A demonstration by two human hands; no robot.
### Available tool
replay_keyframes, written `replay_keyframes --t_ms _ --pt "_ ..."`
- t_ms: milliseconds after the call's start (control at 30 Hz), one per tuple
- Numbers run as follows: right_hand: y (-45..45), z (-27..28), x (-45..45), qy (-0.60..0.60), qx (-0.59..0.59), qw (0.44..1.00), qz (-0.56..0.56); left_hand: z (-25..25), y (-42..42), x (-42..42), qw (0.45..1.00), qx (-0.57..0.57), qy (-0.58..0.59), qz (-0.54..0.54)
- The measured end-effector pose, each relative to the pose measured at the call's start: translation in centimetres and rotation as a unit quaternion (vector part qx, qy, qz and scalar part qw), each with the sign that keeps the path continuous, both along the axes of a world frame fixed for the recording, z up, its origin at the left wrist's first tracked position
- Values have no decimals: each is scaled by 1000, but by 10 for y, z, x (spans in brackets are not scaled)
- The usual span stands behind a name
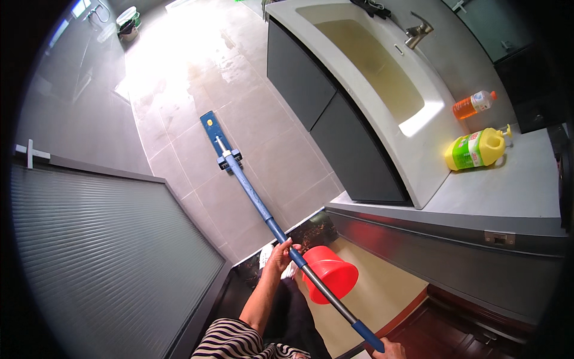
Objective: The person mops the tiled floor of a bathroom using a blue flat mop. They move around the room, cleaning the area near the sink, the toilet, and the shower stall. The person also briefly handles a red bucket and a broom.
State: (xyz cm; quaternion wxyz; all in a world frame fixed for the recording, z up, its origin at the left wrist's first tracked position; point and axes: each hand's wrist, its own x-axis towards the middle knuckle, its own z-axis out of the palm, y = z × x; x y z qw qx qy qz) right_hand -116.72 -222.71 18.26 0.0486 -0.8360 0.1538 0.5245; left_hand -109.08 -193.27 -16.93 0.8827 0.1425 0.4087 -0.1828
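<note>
A flat mop with a blue and steel pole (251, 190) reaches from the lower right up onto the tiled floor. Its blue head (210, 125) rests on the grey-brown tiles, with a hinged plastic joint near the pole's end. Around the middle of the pole, my left hand (281, 256) is closed. My right hand (389, 349) grips the blue end of the handle at the bottom edge, partly cut off by the frame. Behind the pole, a red plastic bucket (338, 273) stands on the beige floor beside my feet.
A dark threshold (314, 231) separates the two floors. To the right is a grey vanity cabinet (358, 157) under a white basin (372, 134) holding murky water. A yellow pump bottle (477, 149) and an orange bottle (473, 105) stand nearby. A ribbed glass door (112, 251) is left.
</note>
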Motion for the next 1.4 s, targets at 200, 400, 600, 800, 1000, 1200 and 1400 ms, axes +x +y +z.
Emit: replay_keyframes --t_ms 200,400,600,800,1000,1200,1400 --pt "-34 13 10 -133 31 979 148 -36 7 -4 998 -18 2 55" --pt "-62 49 28 -224 14 947 228 -22 -21 5 995 96 22 -25" --pt "-126 98 15 -270 -116 908 299 47 -111 -24 997 21 59 -48" --pt "-184 167 29 -295 -292 825 384 97 -195 -41 975 -116 110 -155" --pt "-184 229 49 -297 -418 703 493 153 -217 -27 952 -226 81 -192" --pt "-115 250 41 -438 -401 626 505 162 -202 -1 956 -213 66 -190" --pt "-76 183 -4 -376 -347 746 425 102 -159 -3 985 -93 13 -148"
